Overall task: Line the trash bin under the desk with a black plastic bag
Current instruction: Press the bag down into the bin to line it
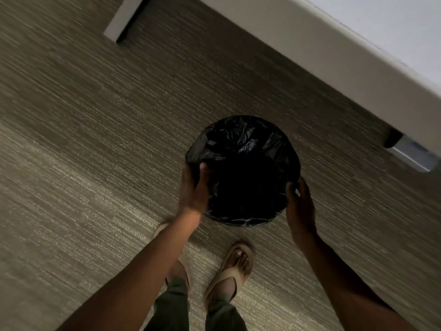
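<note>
Both hands, left (193, 187) and right (301, 201), clamp opposite rims of bag-lined bin (243, 168), steadying it over carpet (95, 139) near counter (310, 51).

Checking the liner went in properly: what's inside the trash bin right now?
Inside the trash bin, only the black plastic bag shows, folded over the rim, with the left hand and right hand gripping its sides. The bottom is too dark to see.

A round trash bin (242, 170) lined with a black plastic bag (238, 142) is gripped at opposite sides of the rim by the left hand (194, 189) and right hand (299, 201), above striped carpet (83, 139). A desk edge (334, 51) crosses the upper right.
</note>
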Demonstrator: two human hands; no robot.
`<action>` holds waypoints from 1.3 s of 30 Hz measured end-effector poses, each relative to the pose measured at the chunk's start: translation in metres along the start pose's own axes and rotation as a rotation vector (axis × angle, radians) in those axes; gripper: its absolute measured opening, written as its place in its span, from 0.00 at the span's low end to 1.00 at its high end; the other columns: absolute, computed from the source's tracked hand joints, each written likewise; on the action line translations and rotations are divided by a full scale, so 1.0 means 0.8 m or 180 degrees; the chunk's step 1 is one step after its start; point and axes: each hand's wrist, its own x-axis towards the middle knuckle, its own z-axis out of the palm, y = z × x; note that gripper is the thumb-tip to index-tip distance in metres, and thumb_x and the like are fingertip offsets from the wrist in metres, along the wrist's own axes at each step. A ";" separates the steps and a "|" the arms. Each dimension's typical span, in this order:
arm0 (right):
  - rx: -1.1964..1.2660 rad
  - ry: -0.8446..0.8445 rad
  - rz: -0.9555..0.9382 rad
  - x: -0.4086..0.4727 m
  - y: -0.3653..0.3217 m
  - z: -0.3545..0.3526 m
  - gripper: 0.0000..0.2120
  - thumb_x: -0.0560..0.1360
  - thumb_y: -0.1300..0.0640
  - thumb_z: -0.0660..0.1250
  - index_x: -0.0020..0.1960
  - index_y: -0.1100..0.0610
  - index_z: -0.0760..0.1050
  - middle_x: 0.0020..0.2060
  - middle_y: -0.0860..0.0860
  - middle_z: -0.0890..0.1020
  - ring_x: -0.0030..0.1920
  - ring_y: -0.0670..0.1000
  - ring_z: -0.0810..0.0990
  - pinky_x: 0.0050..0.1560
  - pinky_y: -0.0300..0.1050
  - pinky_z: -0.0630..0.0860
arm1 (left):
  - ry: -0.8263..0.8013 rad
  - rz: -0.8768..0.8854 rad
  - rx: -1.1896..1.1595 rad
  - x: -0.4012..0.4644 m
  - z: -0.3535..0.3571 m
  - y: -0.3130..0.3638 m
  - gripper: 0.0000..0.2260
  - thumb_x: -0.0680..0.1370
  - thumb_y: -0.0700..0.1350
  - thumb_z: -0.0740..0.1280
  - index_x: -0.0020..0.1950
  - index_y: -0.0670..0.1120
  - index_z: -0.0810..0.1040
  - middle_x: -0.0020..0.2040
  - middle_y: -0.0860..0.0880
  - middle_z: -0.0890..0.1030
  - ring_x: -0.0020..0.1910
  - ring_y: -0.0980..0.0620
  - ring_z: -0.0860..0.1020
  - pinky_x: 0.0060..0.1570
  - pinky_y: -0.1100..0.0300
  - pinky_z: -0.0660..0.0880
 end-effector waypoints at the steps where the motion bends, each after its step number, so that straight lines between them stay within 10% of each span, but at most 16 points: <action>1: 0.0059 -0.0030 0.0095 0.007 -0.003 0.007 0.30 0.84 0.41 0.58 0.82 0.52 0.59 0.78 0.56 0.69 0.73 0.59 0.73 0.60 0.48 0.74 | -0.0021 -0.0160 -0.0295 0.005 0.006 0.008 0.39 0.77 0.74 0.55 0.83 0.58 0.54 0.81 0.49 0.66 0.78 0.45 0.68 0.75 0.42 0.69; 5: 0.0350 -0.0036 0.0334 0.032 0.003 0.027 0.33 0.82 0.34 0.53 0.81 0.50 0.60 0.77 0.57 0.70 0.72 0.62 0.74 0.68 0.60 0.75 | -0.0393 -0.0799 -0.1376 0.039 0.003 0.004 0.34 0.80 0.72 0.48 0.81 0.57 0.64 0.75 0.49 0.75 0.73 0.42 0.74 0.67 0.45 0.75; 10: -0.0008 0.0383 0.0345 0.040 0.004 0.029 0.42 0.74 0.25 0.51 0.77 0.53 0.66 0.72 0.59 0.75 0.68 0.64 0.77 0.66 0.65 0.76 | -0.0248 -0.0854 -0.0982 0.057 -0.013 -0.004 0.36 0.80 0.72 0.47 0.73 0.52 0.77 0.65 0.47 0.83 0.63 0.43 0.81 0.61 0.45 0.80; 14: -0.0412 0.0864 0.0140 0.023 0.013 0.018 0.49 0.71 0.22 0.50 0.83 0.52 0.56 0.79 0.59 0.66 0.75 0.63 0.70 0.69 0.63 0.73 | 0.0681 0.0250 0.0645 0.035 -0.012 -0.016 0.33 0.83 0.64 0.59 0.83 0.48 0.61 0.82 0.42 0.63 0.80 0.42 0.63 0.77 0.44 0.64; 22: 0.0836 -0.0189 0.0592 -0.011 0.049 0.026 0.47 0.71 0.25 0.62 0.83 0.42 0.51 0.81 0.55 0.64 0.77 0.59 0.69 0.73 0.64 0.71 | -0.0171 0.0333 0.0736 0.003 -0.008 -0.043 0.47 0.79 0.59 0.68 0.84 0.49 0.39 0.86 0.46 0.44 0.84 0.45 0.49 0.80 0.47 0.59; 25: -0.0692 0.0558 -0.0260 -0.018 0.044 0.021 0.46 0.76 0.27 0.57 0.84 0.52 0.51 0.82 0.59 0.61 0.80 0.61 0.63 0.75 0.61 0.68 | 0.0230 0.1732 0.1780 -0.010 -0.016 -0.041 0.39 0.82 0.53 0.67 0.84 0.41 0.50 0.85 0.40 0.51 0.84 0.41 0.49 0.80 0.43 0.59; 28: -0.1727 0.0390 -0.2011 -0.031 0.036 0.025 0.36 0.80 0.43 0.65 0.82 0.59 0.60 0.81 0.60 0.64 0.82 0.61 0.60 0.78 0.58 0.61 | -0.0688 0.3123 0.2754 -0.038 -0.003 -0.048 0.33 0.79 0.47 0.69 0.81 0.41 0.62 0.81 0.41 0.65 0.83 0.40 0.58 0.78 0.38 0.62; 33: -0.3242 -0.0944 -0.3143 -0.049 0.063 0.028 0.25 0.84 0.44 0.57 0.73 0.57 0.75 0.72 0.52 0.78 0.78 0.55 0.69 0.80 0.64 0.52 | -0.1415 0.2871 0.3774 -0.069 0.001 -0.068 0.36 0.72 0.48 0.71 0.78 0.38 0.68 0.75 0.40 0.74 0.78 0.41 0.67 0.81 0.43 0.59; 39: -0.2797 -0.0537 -0.3123 -0.014 0.046 0.034 0.21 0.82 0.52 0.64 0.71 0.61 0.77 0.71 0.59 0.78 0.75 0.61 0.72 0.75 0.64 0.65 | -0.1378 0.2588 0.3935 -0.064 0.000 -0.076 0.28 0.70 0.39 0.67 0.71 0.39 0.77 0.71 0.38 0.76 0.72 0.38 0.74 0.76 0.43 0.68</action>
